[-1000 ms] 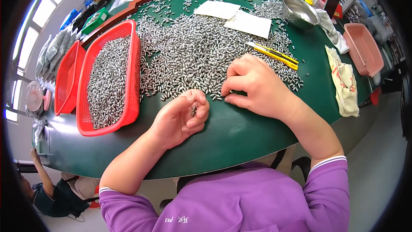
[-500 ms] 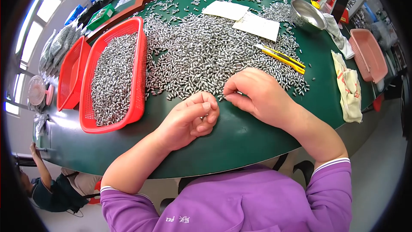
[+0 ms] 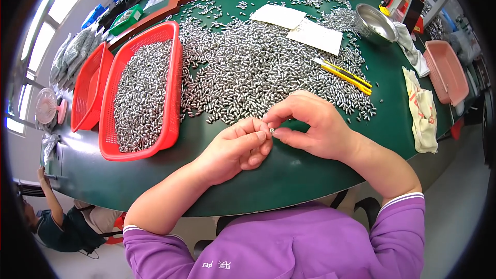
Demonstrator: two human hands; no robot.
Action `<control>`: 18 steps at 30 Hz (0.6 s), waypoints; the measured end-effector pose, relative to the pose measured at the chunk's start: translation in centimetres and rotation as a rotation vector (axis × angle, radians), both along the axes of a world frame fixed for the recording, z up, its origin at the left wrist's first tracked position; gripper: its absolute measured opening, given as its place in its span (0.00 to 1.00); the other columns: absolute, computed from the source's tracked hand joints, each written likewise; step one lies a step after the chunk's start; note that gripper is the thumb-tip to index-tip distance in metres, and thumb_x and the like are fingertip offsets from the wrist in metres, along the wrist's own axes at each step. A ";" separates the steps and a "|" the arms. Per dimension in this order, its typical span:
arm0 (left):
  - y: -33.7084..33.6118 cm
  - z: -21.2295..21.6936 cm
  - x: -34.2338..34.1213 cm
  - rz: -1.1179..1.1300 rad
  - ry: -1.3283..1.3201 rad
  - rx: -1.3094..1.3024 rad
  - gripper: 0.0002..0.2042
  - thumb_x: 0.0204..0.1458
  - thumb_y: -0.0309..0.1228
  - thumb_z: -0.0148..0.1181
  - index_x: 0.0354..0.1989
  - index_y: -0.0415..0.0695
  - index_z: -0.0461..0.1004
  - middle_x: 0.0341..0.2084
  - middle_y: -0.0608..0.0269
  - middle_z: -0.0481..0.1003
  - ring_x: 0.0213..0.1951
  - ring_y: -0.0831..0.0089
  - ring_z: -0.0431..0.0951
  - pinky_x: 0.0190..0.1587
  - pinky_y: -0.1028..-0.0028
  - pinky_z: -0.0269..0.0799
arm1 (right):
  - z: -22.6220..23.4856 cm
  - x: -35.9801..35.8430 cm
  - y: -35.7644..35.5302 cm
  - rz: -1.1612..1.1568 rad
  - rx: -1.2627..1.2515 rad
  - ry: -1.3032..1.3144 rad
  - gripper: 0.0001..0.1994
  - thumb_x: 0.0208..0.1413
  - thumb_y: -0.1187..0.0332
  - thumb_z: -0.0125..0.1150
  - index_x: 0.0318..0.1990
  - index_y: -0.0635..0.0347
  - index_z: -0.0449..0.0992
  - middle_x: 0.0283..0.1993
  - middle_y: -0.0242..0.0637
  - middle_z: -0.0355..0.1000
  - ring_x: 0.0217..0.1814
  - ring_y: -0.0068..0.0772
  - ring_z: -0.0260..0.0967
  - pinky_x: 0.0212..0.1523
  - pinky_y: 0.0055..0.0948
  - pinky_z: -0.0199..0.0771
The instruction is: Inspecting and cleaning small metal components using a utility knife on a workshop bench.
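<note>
My two hands meet above the near edge of a wide heap of small shiny silver metal pieces point(image 3: 232, 77), each a short rounded cylinder. Between the thumb and forefinger of my right hand point(image 3: 315, 126) is one such metal piece point(image 3: 272, 130), its round end showing. My left hand point(image 3: 240, 147) is closed beside it, thumb against the curled forefinger, with its fingertips touching or almost touching that piece. Whatever lies inside the curled left fingers is hidden. A red plastic basket point(image 3: 175, 90) full of the same pieces stands to the left of the heap.
Another red basket point(image 3: 85, 90) stands farther left. A yellow cutter knife point(image 3: 346, 76) and paper sheets point(image 3: 316, 36) lie on the heap. Beyond the right side are a metal bowl point(image 3: 376, 23), a white cloth point(image 3: 421, 111) and a pink basket point(image 3: 445, 72). A person point(image 3: 62, 222) is at the lower left.
My right hand has come back from the heap's edge toward me with a metal piece in its pinch. My hands have closed together, and the view has shifted slightly.
</note>
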State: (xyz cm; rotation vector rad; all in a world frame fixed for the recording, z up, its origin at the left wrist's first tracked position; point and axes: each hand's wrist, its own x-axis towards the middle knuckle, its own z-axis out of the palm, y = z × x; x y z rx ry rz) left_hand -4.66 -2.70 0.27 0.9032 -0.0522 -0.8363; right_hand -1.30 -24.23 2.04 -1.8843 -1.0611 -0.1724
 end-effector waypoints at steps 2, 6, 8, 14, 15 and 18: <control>0.1 0.0 0.1 -0.011 0.001 -0.010 0.05 0.63 0.32 0.48 0.40 0.44 0.66 0.28 0.67 0.68 0.22 0.83 0.61 0.22 0.84 0.55 | 0.2 -0.1 0.0 -0.015 -0.010 0.027 0.14 0.43 0.77 0.66 0.40 0.55 0.77 0.34 0.30 0.75 0.37 0.31 0.73 0.41 0.29 0.70; 0.1 -0.1 0.1 -0.032 0.007 -0.005 0.06 0.63 0.33 0.49 0.40 0.45 0.66 0.28 0.67 0.68 0.22 0.83 0.61 0.22 0.84 0.54 | 0.2 -0.1 0.0 -0.018 0.011 0.002 0.17 0.43 0.77 0.66 0.44 0.54 0.77 0.34 0.28 0.76 0.37 0.29 0.73 0.41 0.29 0.70; 0.1 -0.2 0.1 -0.040 0.002 -0.012 0.06 0.62 0.33 0.50 0.40 0.45 0.66 0.28 0.67 0.68 0.22 0.84 0.61 0.22 0.83 0.54 | 0.1 -0.2 0.1 -0.016 0.018 -0.015 0.19 0.42 0.77 0.67 0.45 0.54 0.77 0.34 0.28 0.77 0.37 0.29 0.73 0.41 0.29 0.71; 0.0 -0.1 0.1 -0.085 -0.037 -0.022 0.07 0.62 0.34 0.51 0.40 0.45 0.66 0.28 0.68 0.67 0.22 0.84 0.61 0.22 0.83 0.53 | 0.1 -0.4 0.2 -0.020 0.036 -0.075 0.22 0.42 0.78 0.67 0.49 0.54 0.77 0.34 0.28 0.78 0.37 0.30 0.74 0.39 0.29 0.73; -0.1 0.1 0.0 -0.059 -0.028 -0.020 0.06 0.62 0.34 0.50 0.40 0.45 0.66 0.28 0.68 0.67 0.22 0.84 0.61 0.22 0.83 0.54 | 0.1 -0.4 0.2 -0.039 0.042 -0.078 0.21 0.42 0.78 0.67 0.48 0.54 0.77 0.35 0.28 0.77 0.37 0.30 0.74 0.40 0.29 0.73; 0.0 0.1 0.0 -0.033 -0.009 -0.034 0.06 0.63 0.33 0.48 0.41 0.45 0.66 0.28 0.67 0.67 0.22 0.83 0.61 0.22 0.83 0.54 | 0.0 -0.1 0.1 -0.081 0.044 -0.111 0.17 0.44 0.77 0.66 0.44 0.54 0.77 0.38 0.31 0.76 0.40 0.32 0.73 0.42 0.31 0.73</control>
